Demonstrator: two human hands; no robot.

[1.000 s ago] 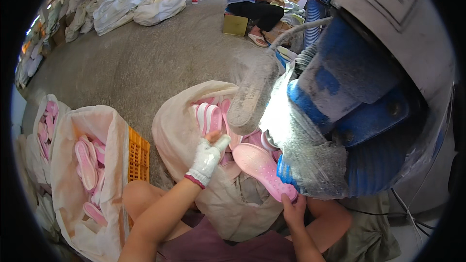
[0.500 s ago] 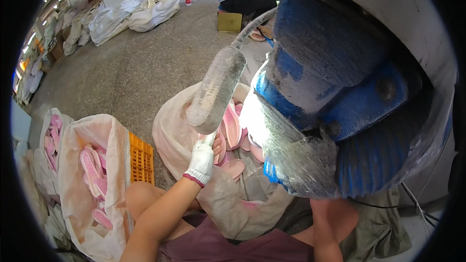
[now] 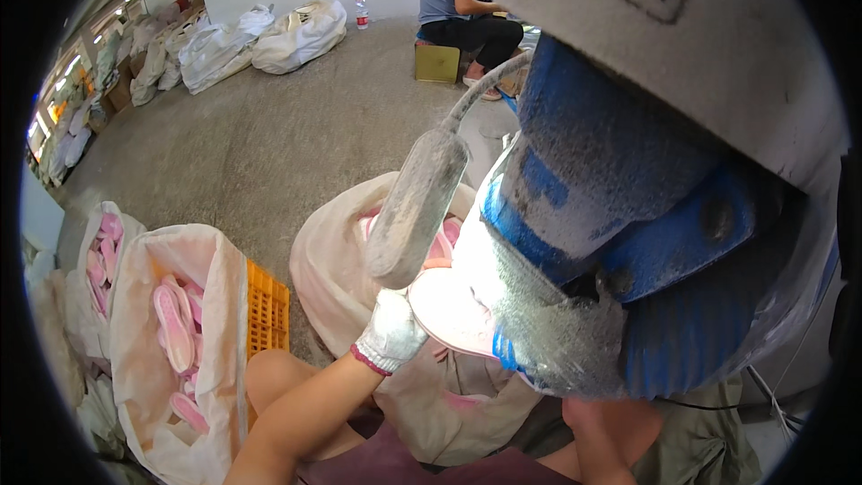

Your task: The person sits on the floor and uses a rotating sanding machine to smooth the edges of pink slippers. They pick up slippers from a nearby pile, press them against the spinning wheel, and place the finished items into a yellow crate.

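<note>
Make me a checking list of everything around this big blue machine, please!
Surface: grey concrete floor.
Job's things: pink shoe sole held against the blue machine; open sack of pink soles just behind it.
Clutter: second sack of soles, orange crate, white bags far off.
Hands: gloved left hand grips the sole; right hand hidden behind the machine.
Cables: grey hose running to a dusty lamp-like housing.
Surroundings: another person sitting by a yellow box.
</note>
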